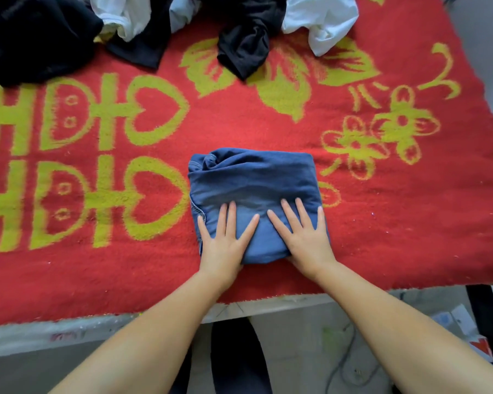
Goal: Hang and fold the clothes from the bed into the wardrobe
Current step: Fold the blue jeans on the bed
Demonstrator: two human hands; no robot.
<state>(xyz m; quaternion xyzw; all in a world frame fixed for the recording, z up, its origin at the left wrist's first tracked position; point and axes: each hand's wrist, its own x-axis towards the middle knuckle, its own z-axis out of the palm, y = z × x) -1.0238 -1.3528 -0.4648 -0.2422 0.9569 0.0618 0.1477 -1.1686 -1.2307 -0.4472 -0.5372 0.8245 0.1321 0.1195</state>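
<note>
Seen from above: folded blue denim garment [252, 189], compact and roughly square, lying on the red blanket [239, 129] near the bed's front edge, about mid-width. Stitched seam visible along its left side, a rumpled fold at its far left corner.

Left hand [224, 243] laid flat on the near left part of the denim, fingers straight and spread, palm down, heel of the hand at the garment's near edge. Right hand [305, 237] likewise flat on the near right part, fingers straight and fanned, little finger reaching the garment's right edge. Both hands pressing on the cloth with nothing gripped; index fingers angled toward each other, a strip of denim bare between them. Bare forearms reaching in from the bottom of the frame.

Blanket patterned in yellow-green: heart-topped characters at left, leaves at the far middle, flowers at right.

At the far edge of the bed, well apart from the denim, a heap of unfolded clothes: a black garment [32, 38] at far left, a white garment [125, 15] beside it, a crumpled black piece [246, 44] in the middle, another white garment [322, 21] to its right.

Below the bed edge, pale floor [305, 351] with a thin cable, dark trouser legs at centre.
</note>
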